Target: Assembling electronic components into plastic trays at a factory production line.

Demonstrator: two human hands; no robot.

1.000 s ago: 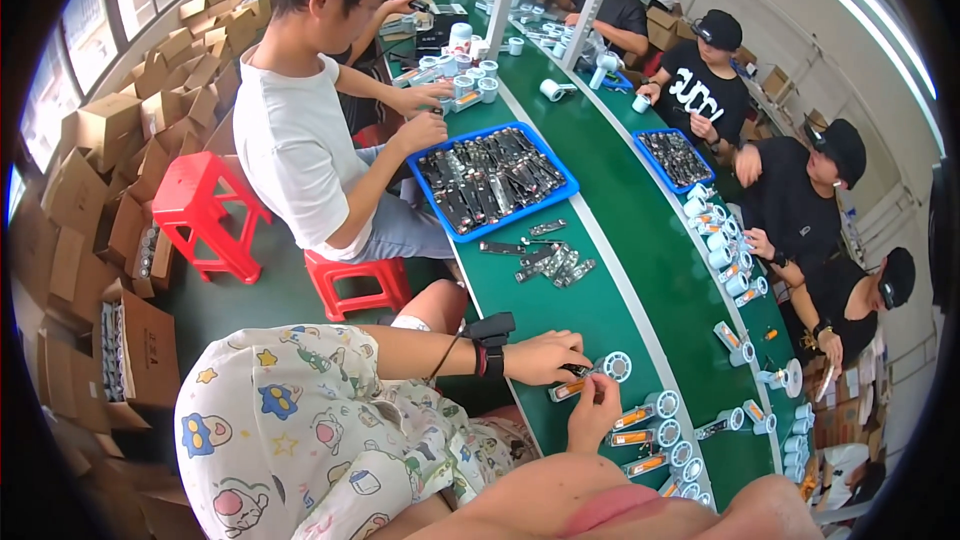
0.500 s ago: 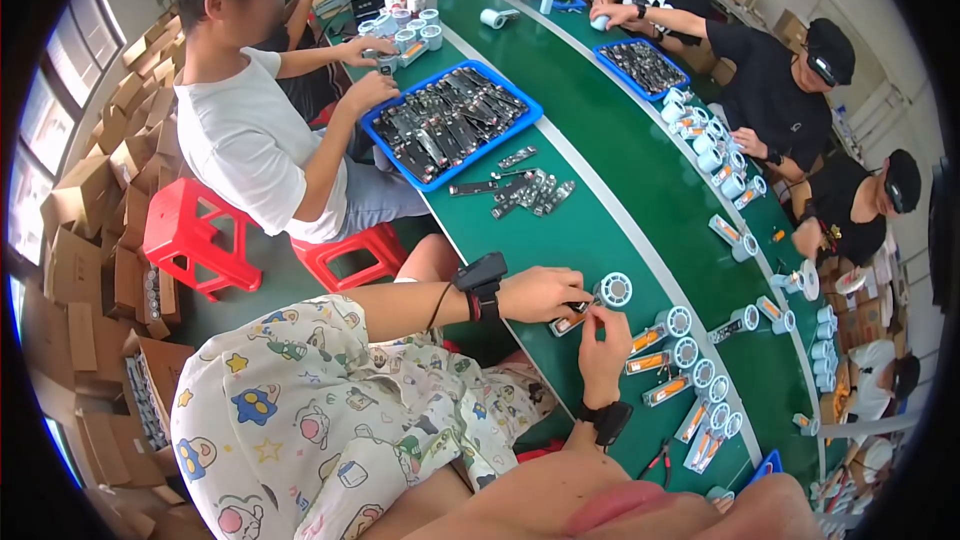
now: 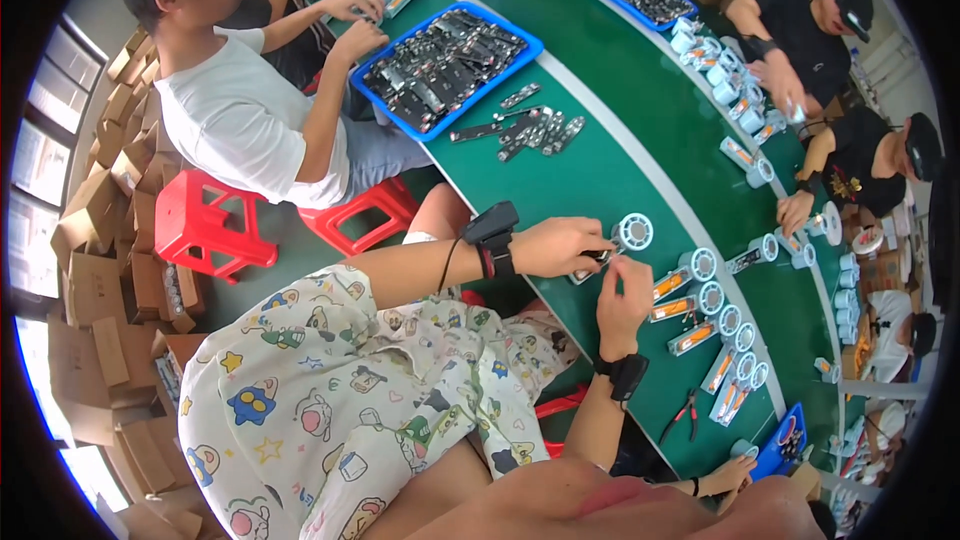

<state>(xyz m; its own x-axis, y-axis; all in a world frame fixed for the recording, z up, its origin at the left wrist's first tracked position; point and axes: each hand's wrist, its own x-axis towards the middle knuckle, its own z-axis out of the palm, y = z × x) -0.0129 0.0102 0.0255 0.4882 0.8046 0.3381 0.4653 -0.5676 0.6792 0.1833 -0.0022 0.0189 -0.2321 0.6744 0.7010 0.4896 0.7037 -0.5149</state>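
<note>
In front of me a light-blue fan housing point(image 3: 633, 231) with a round vented head lies at the table's near edge, its handle mostly covered by my fingers. My left hand point(image 3: 560, 246) is closed over the handle, a small dark piece showing at its fingertips. From the other side my right hand point(image 3: 623, 305) pinches at the handle; whatever is in its fingertips is too small to make out. Beyond my hands lie several loose dark circuit boards point(image 3: 545, 130). To the right, similar housings point(image 3: 672, 284) with orange cells inside stand in a row.
A blue tray point(image 3: 445, 70) of circuit boards sits by a person in a white shirt at the left. Red-handled pliers point(image 3: 680, 417) lie near right. Another person's hand point(image 3: 728, 477) is beside a blue bin point(image 3: 780, 440). Red stools point(image 3: 210, 225) stand left; co-workers sit across.
My view has shifted, so the table sits differently in the picture. Both hands stay at the same housing. Another person's hand has appeared at the lower right.
</note>
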